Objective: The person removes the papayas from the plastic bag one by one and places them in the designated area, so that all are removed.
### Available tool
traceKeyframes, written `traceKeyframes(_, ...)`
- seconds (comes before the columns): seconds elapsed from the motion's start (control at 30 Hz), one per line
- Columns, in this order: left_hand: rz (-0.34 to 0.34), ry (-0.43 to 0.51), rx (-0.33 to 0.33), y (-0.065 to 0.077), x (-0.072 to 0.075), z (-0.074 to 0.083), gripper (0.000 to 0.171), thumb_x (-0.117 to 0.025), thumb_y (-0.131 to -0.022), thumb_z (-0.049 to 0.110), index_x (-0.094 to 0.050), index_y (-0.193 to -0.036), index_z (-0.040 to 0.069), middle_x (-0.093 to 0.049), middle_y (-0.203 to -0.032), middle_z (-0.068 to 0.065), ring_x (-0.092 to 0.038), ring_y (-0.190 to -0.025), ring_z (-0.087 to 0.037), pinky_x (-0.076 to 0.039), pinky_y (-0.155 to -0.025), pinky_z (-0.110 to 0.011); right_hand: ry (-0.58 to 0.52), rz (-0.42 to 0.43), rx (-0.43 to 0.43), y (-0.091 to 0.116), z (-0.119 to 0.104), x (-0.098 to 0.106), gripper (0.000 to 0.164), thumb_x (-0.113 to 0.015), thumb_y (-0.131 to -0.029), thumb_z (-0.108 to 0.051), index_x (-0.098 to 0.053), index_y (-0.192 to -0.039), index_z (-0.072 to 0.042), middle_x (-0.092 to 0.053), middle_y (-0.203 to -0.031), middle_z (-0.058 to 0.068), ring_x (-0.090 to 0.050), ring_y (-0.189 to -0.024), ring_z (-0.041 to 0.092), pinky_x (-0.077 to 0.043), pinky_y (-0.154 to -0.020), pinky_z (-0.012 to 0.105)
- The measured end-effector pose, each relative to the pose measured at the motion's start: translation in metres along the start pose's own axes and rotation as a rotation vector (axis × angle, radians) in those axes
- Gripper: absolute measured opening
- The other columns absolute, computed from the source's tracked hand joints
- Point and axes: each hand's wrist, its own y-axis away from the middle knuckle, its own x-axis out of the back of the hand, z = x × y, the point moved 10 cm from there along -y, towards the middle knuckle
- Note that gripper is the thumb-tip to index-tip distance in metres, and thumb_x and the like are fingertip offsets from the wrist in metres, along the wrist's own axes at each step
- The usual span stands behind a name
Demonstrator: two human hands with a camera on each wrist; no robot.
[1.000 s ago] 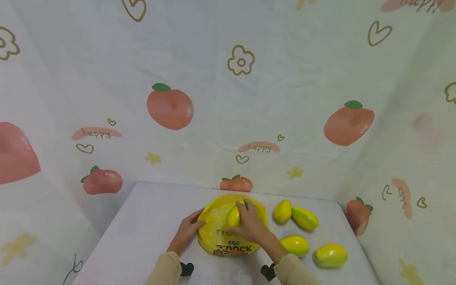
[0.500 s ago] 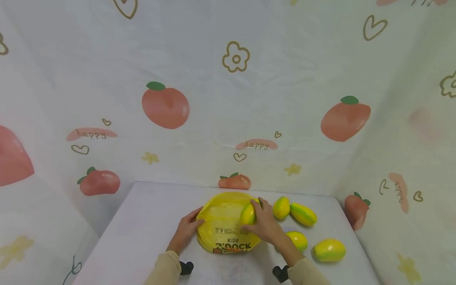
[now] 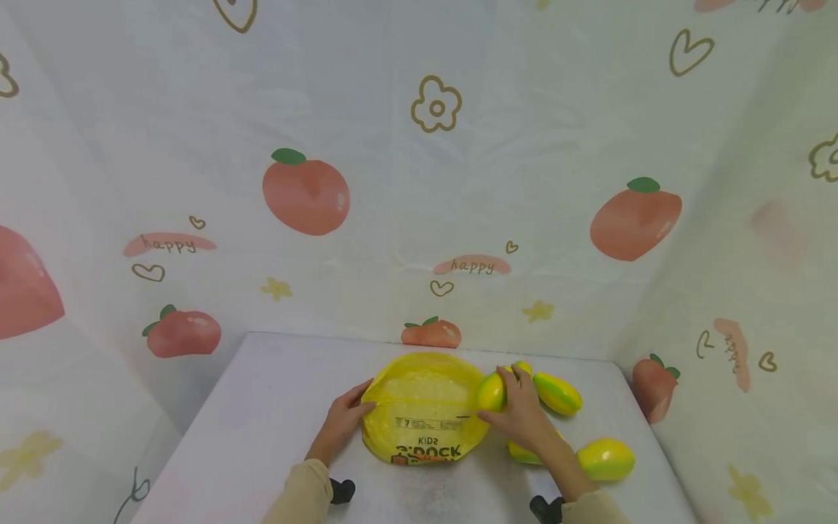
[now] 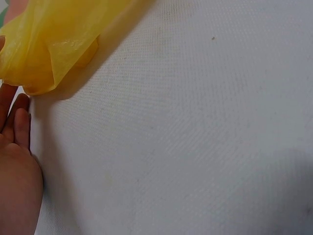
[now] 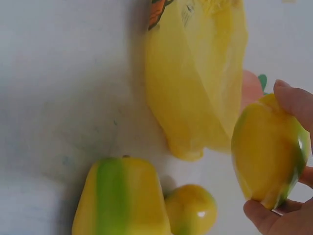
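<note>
A yellow plastic bag with dark printing lies spread on the white table, its mouth gaping toward the far side. My left hand pinches the bag's left edge between thumb and fingers; the left wrist view has the yellow film at those fingertips. Just past the bag's right edge, my right hand grips a glossy yellow-green papaya. Seen from the right wrist, thumb and fingers clasp this papaya at its two ends, beside the bag. The right hand partly covers a papaya behind it.
To the right lie more papayas: one at the back, one at the front right, and another partly under the right forearm. A white printed cloth rises behind the table and at both sides.
My right hand has carried the papaya rightward, from over the bag's mouth to beyond its right edge. The left hand keeps its hold on the bag's left edge.
</note>
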Motion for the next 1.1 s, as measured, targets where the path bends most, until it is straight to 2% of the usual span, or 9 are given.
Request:
traceKeyframes(0.2,-0.001,0.004,0.008,0.001,0.001,-0.001,0.054,-0.068,-0.096,0.030,-0.055,-0.148,0.023,-0.051,-0.157,-0.008,-0.042,-0.150,-0.034,-0.035,-0.123,-0.055,-0.005,0.006,-0.042,0.004,0.016,0.015,0.096,-0.084,-0.082,-0.044,-0.035,-0.155,-0.004,-0.021,-0.161,0.032,-0.038,-0.143,0.054,-0.044,-0.111,0.068)
traceKeyframes(0.4,-0.001,0.022,0.004,0.000,0.001,-0.003,0.054,-0.068,-0.096,0.028,-0.055,-0.148,0.022,-0.051,-0.157,-0.008,-0.043,-0.149,-0.034,-0.036,-0.123,-0.054,-0.030,-0.005,-0.108,0.011,0.037,0.025,0.098,-0.079,-0.085,-0.049,-0.030,-0.157,-0.003,-0.016,-0.161,0.033,-0.035,-0.142,0.056,-0.043,-0.108,0.070)
traceKeyframes(0.63,-0.002,0.009,-0.009,-0.001,0.002,0.001,0.053,-0.067,-0.097,0.027,-0.055,-0.149,0.022,-0.051,-0.157,-0.008,-0.044,-0.148,-0.033,-0.037,-0.123,-0.054,-0.007,0.021,-0.153,0.021,0.059,0.041,0.097,-0.080,-0.085,-0.045,-0.030,-0.155,0.000,-0.015,-0.160,0.036,-0.027,-0.141,0.056,-0.041,-0.108,0.074)
traceKeyframes(1.1,-0.007,0.031,-0.003,-0.003,0.000,-0.001,0.053,-0.067,-0.097,0.025,-0.055,-0.149,0.021,-0.050,-0.157,-0.008,-0.043,-0.150,-0.033,-0.035,-0.124,-0.053,0.040,0.000,-0.249,0.035,0.099,0.071,0.109,-0.076,-0.085,-0.057,-0.023,-0.156,0.006,-0.012,-0.158,0.044,-0.020,-0.140,0.065,-0.032,-0.110,0.080)
